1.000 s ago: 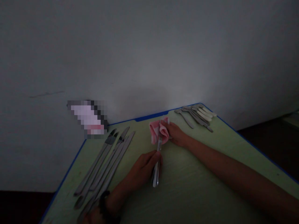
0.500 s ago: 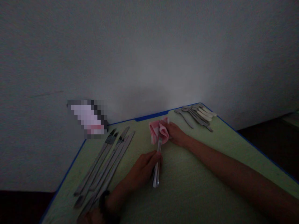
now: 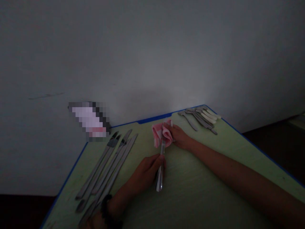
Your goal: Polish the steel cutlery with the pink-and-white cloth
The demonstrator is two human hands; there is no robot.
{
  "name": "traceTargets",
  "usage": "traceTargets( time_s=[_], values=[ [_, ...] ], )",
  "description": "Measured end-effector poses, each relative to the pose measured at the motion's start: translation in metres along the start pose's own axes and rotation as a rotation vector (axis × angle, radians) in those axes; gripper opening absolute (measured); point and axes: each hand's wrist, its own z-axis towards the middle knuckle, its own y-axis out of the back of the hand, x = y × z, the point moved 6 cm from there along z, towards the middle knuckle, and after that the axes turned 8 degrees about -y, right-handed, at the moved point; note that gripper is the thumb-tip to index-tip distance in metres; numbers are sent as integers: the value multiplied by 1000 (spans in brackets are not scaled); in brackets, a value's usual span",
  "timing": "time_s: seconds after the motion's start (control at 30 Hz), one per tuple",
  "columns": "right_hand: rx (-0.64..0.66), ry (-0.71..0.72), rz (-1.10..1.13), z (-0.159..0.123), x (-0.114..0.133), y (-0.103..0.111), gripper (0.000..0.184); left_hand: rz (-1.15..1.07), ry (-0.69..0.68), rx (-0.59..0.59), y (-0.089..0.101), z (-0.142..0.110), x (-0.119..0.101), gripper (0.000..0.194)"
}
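Observation:
My left hand is closed around the handle of a shiny metal piece of cutlery. The far end of that piece is wrapped in a pink and white cloth, so its kind is hidden. With fingers bent, my right hand pinches the cloth around the covered end. To the left of my left hand, several metal table knives lie side by side, blades pointing away from me. Beyond my right hand, at the far right corner, is a bunch of cutlery, some with white handles.
The green table has a blue edge and stands against a grey wall. At the back left, a pixelated object with a dark border leans near the wall. A black band circles my left wrist.

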Motion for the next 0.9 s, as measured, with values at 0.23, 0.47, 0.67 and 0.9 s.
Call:
traceTargets(
  time_s=[0.23, 0.47, 0.67, 0.9],
  values=[
    [21, -1, 9, 0, 0, -1, 41, -2, -30, 2, 0, 0, -2, 43],
    [37, 13, -24, 1, -1, 1, 40, 18, -29, 0, 0, 1, -4, 41],
    [38, 14, -23, 3, -2, 1, 40, 36, -33, -6, 0, 1, -5, 43],
    [35, 14, -24, 1, -1, 1, 41, 40, -21, 6, 1, 0, -4, 42]
  ],
)
